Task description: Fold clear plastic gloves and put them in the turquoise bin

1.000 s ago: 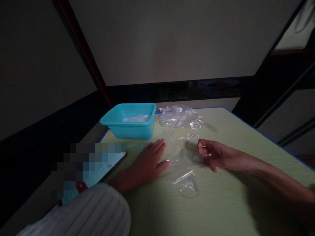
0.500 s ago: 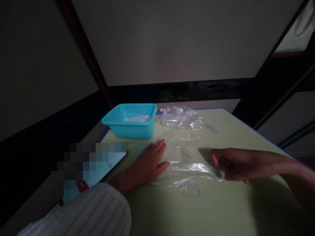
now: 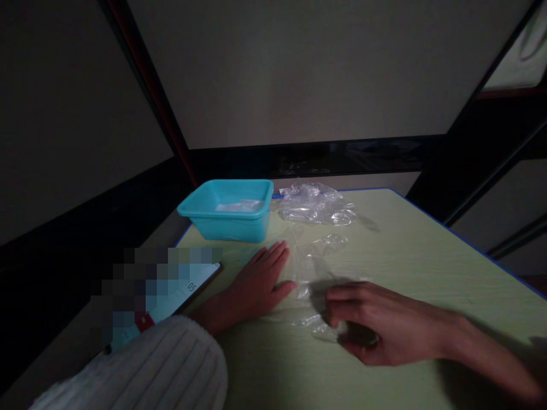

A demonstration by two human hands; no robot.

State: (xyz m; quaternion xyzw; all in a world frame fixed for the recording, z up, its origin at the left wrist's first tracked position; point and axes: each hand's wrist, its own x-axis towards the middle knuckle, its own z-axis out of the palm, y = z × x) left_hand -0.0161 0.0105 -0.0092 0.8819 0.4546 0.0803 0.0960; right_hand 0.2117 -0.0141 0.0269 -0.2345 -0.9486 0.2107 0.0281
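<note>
A clear, thin plastic piece [image 3: 305, 267] lies spread on the pale table [image 3: 405, 245]. My left hand [image 3: 260, 279] rests flat on its left part, fingers stretched out together and thumb apart. Over the right side of the plastic is my right hand [image 3: 376, 324], its fingers curved down and the thumb apart from them, with a gap between. Nothing shows in that gap, and the fingertips are close to the plastic; whether they touch it I cannot tell. Behind lies a crumpled heap of clear plastic [image 3: 316, 205].
A turquoise basin [image 3: 233, 228] with white, flat pieces inside stands at the table's back left. A phone [image 3: 183, 290] with a lit screen, partly pixelated, lies left of my left hand. A striped light sleeve [image 3: 171, 370] is at the lower left. A panelled wall rises behind.
My right hand has moved left and nearer to me, from the plastic's right end to over its lower right part. My left hand has stayed in place.
</note>
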